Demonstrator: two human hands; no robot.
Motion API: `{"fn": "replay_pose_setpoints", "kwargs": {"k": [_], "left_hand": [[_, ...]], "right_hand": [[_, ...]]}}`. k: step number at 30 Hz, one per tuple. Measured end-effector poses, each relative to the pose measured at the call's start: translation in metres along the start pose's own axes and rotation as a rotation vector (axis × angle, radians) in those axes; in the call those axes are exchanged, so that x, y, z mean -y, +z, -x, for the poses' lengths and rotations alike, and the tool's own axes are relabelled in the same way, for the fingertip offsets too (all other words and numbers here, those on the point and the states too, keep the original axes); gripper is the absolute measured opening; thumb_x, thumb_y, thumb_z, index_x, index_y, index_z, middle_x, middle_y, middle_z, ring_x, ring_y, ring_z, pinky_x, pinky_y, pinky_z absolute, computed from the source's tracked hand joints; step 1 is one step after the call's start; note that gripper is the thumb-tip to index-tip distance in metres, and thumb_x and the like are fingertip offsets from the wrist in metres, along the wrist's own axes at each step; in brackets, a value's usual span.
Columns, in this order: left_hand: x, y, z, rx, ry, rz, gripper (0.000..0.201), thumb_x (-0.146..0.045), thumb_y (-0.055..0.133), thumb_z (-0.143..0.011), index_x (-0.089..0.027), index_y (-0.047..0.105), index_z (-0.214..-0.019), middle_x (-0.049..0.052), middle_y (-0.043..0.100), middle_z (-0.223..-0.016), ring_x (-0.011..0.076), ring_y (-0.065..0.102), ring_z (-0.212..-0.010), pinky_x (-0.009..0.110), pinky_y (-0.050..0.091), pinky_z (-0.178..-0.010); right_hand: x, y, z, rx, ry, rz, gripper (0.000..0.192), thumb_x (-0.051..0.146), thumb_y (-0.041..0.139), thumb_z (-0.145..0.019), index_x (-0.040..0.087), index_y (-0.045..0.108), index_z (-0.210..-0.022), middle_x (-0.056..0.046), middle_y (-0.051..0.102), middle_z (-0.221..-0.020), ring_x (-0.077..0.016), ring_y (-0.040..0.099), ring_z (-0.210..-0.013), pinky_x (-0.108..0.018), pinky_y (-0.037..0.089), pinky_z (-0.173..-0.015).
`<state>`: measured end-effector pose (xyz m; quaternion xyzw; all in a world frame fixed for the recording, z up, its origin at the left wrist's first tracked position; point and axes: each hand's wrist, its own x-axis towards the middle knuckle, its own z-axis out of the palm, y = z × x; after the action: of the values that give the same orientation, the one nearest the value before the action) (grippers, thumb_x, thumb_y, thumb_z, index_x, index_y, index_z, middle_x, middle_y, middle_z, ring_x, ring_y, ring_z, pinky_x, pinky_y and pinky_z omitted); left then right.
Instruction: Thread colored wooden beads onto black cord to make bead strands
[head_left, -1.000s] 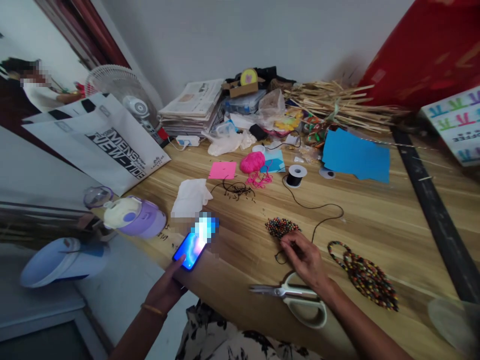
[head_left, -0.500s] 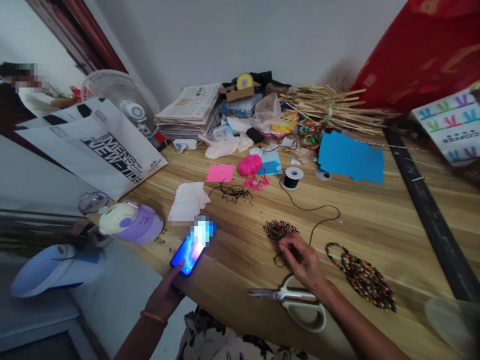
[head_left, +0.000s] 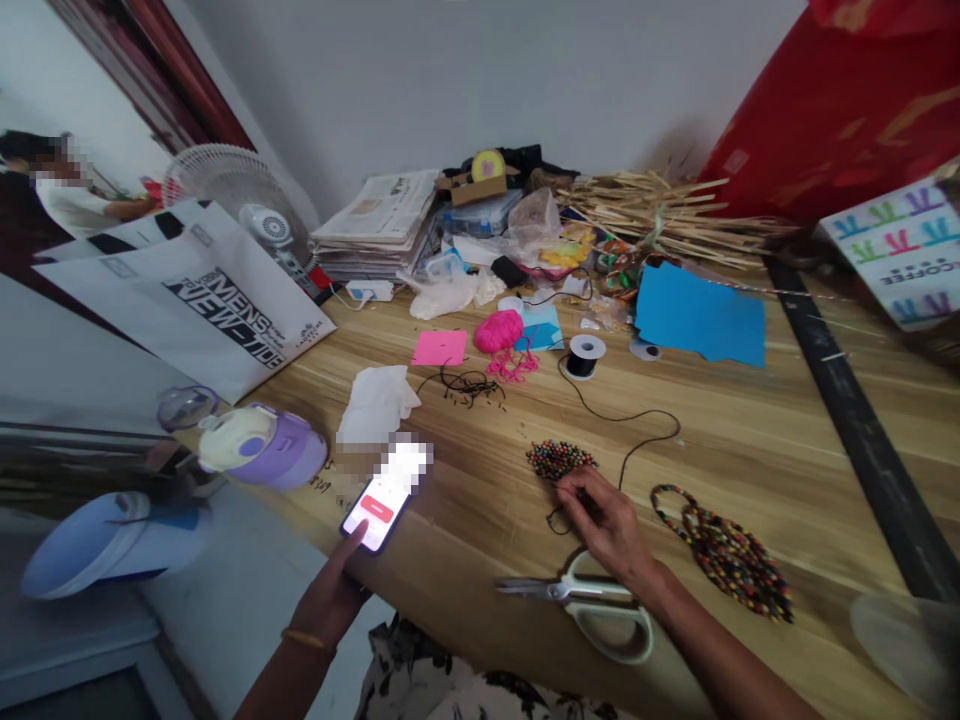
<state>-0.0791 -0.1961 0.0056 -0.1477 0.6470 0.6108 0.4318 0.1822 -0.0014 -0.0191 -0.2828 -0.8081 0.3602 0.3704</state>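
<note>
Since half a second ago the phone (head_left: 381, 498) screen has switched from blue to white with a red button, while both hands have hardly shifted. The left hand (head_left: 330, 590) reaches up from below the table (head_left: 750, 440) edge, one finger stretched out to the phone's lower end, gripping nothing. The right hand (head_left: 609, 525) rests palm down on the wood, fingertips pinched on the black cord (head_left: 637, 432) just beside the small bead pile (head_left: 559, 458). Scissors (head_left: 592, 605) lie by its wrist. A beaded strand (head_left: 727, 555) lies to the right. The cord runs back to a spool (head_left: 585, 354), near pink yarn (head_left: 499, 330).
</note>
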Motion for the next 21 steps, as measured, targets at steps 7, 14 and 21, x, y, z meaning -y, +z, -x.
{"fn": "replay_pose_setpoints", "kwargs": {"k": [7,14,21], "left_hand": [[-0.002,-0.010,-0.008,-0.149,0.144,-0.063,0.040,-0.033,0.051,-0.084,-0.023,0.052,-0.123,0.006,0.065,-0.106,0.0160,0.064,-0.076,0.025,0.052,-0.059],[-0.006,-0.023,-0.020,-0.273,0.407,-0.132,0.039,-0.040,0.044,-0.082,-0.029,0.052,-0.119,0.001,0.062,-0.102,0.0138,0.060,-0.075,0.025,0.048,-0.065],[-0.004,-0.033,-0.032,-0.505,0.494,-0.240,0.048,-0.043,0.034,-0.084,-0.021,0.039,-0.126,0.009,0.046,-0.126,0.0228,0.047,-0.117,0.037,0.041,-0.092]], "right_hand": [[-0.001,0.001,0.000,0.002,0.000,-0.001,0.013,0.023,0.046,-0.089,0.018,0.055,-0.081,-0.004,0.056,-0.072,-0.0145,0.054,-0.066,-0.025,0.045,-0.060],[-0.003,0.001,0.001,0.007,0.005,0.001,0.011,0.022,0.046,-0.089,0.018,0.054,-0.082,-0.004,0.057,-0.073,-0.0150,0.055,-0.068,-0.026,0.045,-0.061],[0.000,0.000,0.000,0.006,0.003,0.002,0.012,0.023,0.046,-0.089,0.018,0.055,-0.082,-0.004,0.057,-0.073,-0.0152,0.055,-0.068,-0.026,0.044,-0.062]]}}
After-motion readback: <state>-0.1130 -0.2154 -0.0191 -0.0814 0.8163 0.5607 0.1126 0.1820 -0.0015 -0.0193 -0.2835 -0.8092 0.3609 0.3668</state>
